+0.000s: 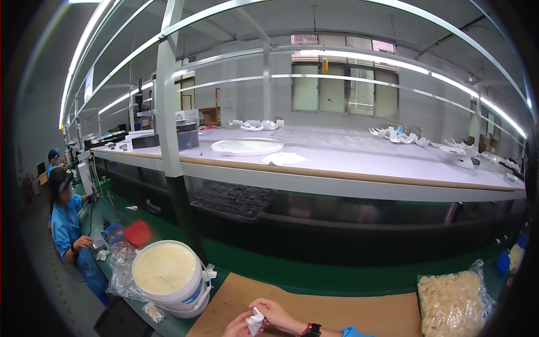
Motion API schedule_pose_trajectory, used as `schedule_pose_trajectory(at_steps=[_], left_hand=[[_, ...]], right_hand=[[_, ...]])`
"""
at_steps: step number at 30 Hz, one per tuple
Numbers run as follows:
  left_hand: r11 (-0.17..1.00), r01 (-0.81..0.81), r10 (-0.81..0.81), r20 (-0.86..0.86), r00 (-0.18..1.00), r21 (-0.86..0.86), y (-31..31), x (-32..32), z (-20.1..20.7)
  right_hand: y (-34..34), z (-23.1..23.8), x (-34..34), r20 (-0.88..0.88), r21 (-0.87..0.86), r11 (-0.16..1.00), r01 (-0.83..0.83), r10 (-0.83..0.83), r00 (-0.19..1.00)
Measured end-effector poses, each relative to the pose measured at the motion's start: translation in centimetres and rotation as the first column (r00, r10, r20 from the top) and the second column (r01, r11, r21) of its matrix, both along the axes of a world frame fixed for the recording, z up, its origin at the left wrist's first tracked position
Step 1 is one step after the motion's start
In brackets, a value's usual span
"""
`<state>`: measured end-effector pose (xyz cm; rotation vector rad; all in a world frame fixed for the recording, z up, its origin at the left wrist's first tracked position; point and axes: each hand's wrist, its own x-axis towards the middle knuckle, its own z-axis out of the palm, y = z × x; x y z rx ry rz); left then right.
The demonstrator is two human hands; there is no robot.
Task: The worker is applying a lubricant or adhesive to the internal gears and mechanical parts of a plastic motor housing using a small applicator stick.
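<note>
Low in the head view, my left hand (238, 326) and my right hand (273, 314) meet over a brown board (359, 306). Between them is a crumpled white wipe (255, 322), paper or thin cloth. The fingers of both hands are closed on it; whether something lies inside its folds, I cannot see. To the left of my hands stands a white bucket (188, 297) filled nearly to its rim with a pale yellow material. On the right lies a clear plastic bag (452, 300) full of pale yellow pieces.
Cotton swabs (152, 312), crumpled clear plastic (122, 261), a red tray (137, 232) and a blue box (113, 232) surround the bucket. A co-worker in blue (67, 222) is at the bench to the left. Ahead, a metal-framed conveyor table (337, 154) carries white curved parts (396, 135).
</note>
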<state>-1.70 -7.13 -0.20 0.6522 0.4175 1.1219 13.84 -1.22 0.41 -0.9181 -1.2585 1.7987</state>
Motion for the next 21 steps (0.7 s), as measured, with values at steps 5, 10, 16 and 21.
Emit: schedule_pose_trajectory(at_steps=[5,10,16,21], left_hand=[[0.999,-0.027,0.030,0.111,0.993,-0.027,2.4,-0.3,-2.4],[0.955,-0.261,0.291,-0.290,0.912,0.140,2.7,0.8,-1.0],[0.817,-0.387,0.573,-0.531,0.624,0.428,1.0,2.1,1.6],[0.337,-0.271,0.938,-0.345,0.018,0.902,-0.2,2.7,4.4]], right_hand=[[-0.7,-0.4,2.4,-0.037,0.241,0.971,0.009,0.000,0.999],[-0.9,-3.2,4.4,-0.097,0.221,0.970,0.102,-0.082,0.992],[-1.5,-3.4,2.4,-0.195,0.092,0.941,0.327,-0.305,0.932],[-1.5,-1.6,1.3,-0.116,0.454,0.699,0.552,-0.568,0.815]])
